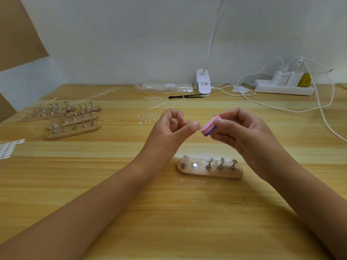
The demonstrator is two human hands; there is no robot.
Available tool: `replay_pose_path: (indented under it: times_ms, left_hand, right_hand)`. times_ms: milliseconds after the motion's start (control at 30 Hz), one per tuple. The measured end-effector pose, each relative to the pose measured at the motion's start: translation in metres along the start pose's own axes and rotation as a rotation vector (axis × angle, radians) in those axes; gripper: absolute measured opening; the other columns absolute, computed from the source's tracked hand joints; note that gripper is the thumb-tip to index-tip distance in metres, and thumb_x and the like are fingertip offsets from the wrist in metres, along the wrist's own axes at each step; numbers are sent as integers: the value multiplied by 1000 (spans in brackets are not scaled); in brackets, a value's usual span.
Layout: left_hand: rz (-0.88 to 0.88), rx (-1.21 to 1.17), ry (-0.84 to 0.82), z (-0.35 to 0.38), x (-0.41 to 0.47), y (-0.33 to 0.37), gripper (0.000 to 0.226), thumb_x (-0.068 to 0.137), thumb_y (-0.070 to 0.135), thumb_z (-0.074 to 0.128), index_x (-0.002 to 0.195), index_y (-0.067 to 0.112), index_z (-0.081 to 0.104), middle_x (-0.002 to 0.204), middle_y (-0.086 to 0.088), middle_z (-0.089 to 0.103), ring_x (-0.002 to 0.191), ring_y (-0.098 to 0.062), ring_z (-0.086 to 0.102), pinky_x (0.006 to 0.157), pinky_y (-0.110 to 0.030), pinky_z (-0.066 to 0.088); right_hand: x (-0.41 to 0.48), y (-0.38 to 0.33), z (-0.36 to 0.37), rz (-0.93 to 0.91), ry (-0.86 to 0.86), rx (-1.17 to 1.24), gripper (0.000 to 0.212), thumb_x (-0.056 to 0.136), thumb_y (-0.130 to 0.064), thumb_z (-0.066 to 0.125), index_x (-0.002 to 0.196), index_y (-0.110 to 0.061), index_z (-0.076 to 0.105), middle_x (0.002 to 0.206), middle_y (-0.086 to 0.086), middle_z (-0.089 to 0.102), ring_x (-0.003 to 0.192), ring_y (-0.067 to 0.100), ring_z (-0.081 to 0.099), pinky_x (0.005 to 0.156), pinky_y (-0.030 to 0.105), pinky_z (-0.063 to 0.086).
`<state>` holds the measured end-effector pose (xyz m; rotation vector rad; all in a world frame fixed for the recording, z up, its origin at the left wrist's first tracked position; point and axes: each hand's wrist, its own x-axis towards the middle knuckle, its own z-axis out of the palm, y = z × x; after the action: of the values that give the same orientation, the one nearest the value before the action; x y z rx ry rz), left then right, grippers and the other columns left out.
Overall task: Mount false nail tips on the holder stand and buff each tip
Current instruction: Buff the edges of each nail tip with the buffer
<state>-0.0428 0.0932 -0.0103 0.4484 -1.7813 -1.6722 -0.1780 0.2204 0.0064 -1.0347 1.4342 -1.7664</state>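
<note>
Both hands are raised above the table point(169, 212), close together but not touching each other.

The left hand point(172, 126) curls inward, thumb and forefinger pinching a small clear nail tip point(199, 128) (only a sliver shows past the thumb, so we cannot tell whether a peg comes with it).

The right hand point(242, 130) grips a pink-and-purple buffer block point(208, 126) between thumb and fingers. The block's near end sits against the pinched tip.

The holder stand point(206, 174), a rounded wooden bar, lies flat on the table just below the hands. We count four metal pegs standing on it. The second spot from the left shows only a bare round disc point(195, 165). Clear tips sit on some pegs; glare hides the rest.

At far left we see several more wooden stands point(73, 132) crowded together, pegs up. A sheet of white oval pads point(9, 149) lies at the left edge.

Loose clear tips point(148, 118) lie scattered beyond the left hand. Behind them we note a bag of tips point(167, 87), a thin black tool point(185, 96) and a white clip lamp point(203, 83).

A power strip point(283, 89) sits at back right, against the wall, its white cables trailing over the wood.
</note>
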Motion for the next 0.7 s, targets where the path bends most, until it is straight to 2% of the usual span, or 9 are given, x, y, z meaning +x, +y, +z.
replay_pose_path:
  times_ms: [67,167,233,333,500,600,700]
  left_hand:
    - [2,-3,-6,1,-1,-1,24,91,20,69,91,20,45,79,9,65,103,-20,68,82,-9,49]
    - [-18,4,-11,1,0,-2,24,91,22,68,89,21,45,76,5,59,89,-18,64,93,-24,49]
    - [-25,6,-9,0,0,-1,24,91,20,68,88,22,44,81,-1,58,89,-14,60,94,-27,47]
    - [-21,-6,-47,0,1,-1,25,90,20,69,89,21,44,82,4,69,91,-3,68,89,-20,49]
    - [-42,-54,-88,0,0,-2,34,82,32,76,87,23,44,83,7,74,91,-7,69,103,-33,44]
    - [-68,-73,-61,-1,1,-4,27,84,31,74,90,24,49,96,1,77,97,-10,68,99,-31,46]
    - [-96,15,-75,-6,3,-2,16,90,25,67,103,22,58,98,4,77,98,-7,69,92,-24,47]
  right_hand:
    - [0,-1,-1,5,-11,7,34,71,-27,72,97,-8,61,88,5,75,85,19,72,76,21,56]
    - [-3,0,3,13,-122,-47,34,73,-28,73,98,-7,61,92,11,75,89,24,72,76,23,56]
    - [-2,1,3,-7,-61,-43,33,73,-27,72,98,-8,62,91,9,75,88,23,72,77,23,56]
    - [1,0,-1,-7,53,9,33,71,-27,72,97,-10,62,88,5,74,87,20,70,77,22,56]
    - [2,-4,-7,-3,-31,30,32,71,-27,77,92,-11,60,84,8,71,83,23,68,75,23,55]
    - [2,-5,-7,-2,-92,24,31,74,-28,76,93,-11,60,83,7,71,80,20,67,73,22,54]
    - [3,-5,-9,16,-71,37,29,74,-27,72,96,-10,61,84,7,71,80,18,68,72,21,55]
